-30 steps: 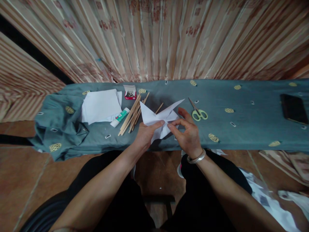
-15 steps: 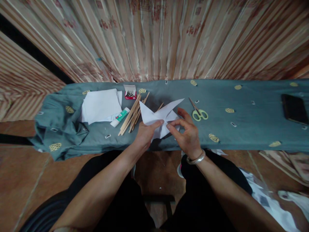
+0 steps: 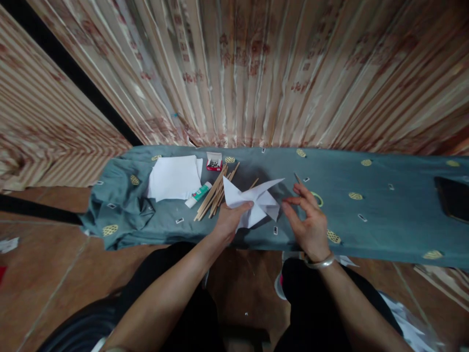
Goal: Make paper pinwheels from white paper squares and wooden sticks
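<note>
Pleated, floral-patterned curtain (image 3: 249, 73) behind a long, narrow table (image 3: 399, 230) draped in blue-green pineapple-print cloth (image 3: 344, 171); black pole (image 3: 73, 67), left; brown tiled floor (image 3: 47, 259) with pale joints below; dim lighting.

Looks like somebody's home to me: floral pleated curtains (image 3: 242, 73) right behind a long, narrow tabletop (image 3: 395, 215), a pineapple-print cloth (image 3: 122, 200) draped over it and bunched at one end, plus brown floor tiles (image 3: 54, 264).
</note>
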A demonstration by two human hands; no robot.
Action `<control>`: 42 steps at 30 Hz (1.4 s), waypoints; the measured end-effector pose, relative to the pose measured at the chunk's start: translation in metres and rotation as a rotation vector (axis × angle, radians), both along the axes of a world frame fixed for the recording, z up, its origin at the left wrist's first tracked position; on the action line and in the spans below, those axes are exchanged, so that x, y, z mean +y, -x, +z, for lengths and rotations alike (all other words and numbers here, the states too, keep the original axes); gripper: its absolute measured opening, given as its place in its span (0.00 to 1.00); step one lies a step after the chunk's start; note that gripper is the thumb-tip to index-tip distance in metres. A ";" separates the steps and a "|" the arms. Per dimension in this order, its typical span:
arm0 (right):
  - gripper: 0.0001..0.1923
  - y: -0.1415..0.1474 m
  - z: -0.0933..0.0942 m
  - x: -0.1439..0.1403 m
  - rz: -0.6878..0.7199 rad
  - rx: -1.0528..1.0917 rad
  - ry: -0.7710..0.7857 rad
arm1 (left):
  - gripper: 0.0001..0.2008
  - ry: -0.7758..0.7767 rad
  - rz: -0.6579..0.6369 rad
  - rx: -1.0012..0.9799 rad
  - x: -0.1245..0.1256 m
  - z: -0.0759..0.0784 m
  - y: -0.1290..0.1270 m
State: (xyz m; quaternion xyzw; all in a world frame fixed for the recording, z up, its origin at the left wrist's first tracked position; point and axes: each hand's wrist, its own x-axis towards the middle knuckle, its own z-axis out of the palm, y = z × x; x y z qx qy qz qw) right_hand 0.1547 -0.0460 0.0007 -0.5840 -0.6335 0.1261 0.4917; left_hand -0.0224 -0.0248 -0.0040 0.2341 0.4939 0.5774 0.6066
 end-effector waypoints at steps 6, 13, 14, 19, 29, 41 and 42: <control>0.11 -0.008 -0.008 0.021 -0.024 0.140 0.013 | 0.18 -0.034 0.070 -0.025 0.005 0.013 0.010; 0.12 0.020 -0.027 0.034 0.045 0.186 0.128 | 0.15 -0.160 0.372 -0.129 0.034 0.049 0.070; 0.12 0.028 -0.028 0.036 0.073 0.168 0.136 | 0.14 -0.169 0.419 -0.153 0.037 0.054 0.080; 0.10 0.077 -0.012 0.068 0.287 -0.115 0.075 | 0.12 -0.162 0.592 -0.184 0.041 0.072 0.117; 0.17 0.168 0.026 0.176 0.461 -0.792 0.196 | 0.13 -0.159 0.621 -0.223 0.039 0.075 0.127; 0.16 0.170 0.020 0.199 0.363 -0.884 0.305 | 0.16 -0.178 0.615 -0.298 0.042 0.076 0.124; 0.15 0.172 0.019 0.200 0.352 -0.883 0.312 | 0.16 -0.175 0.616 -0.298 0.042 0.076 0.123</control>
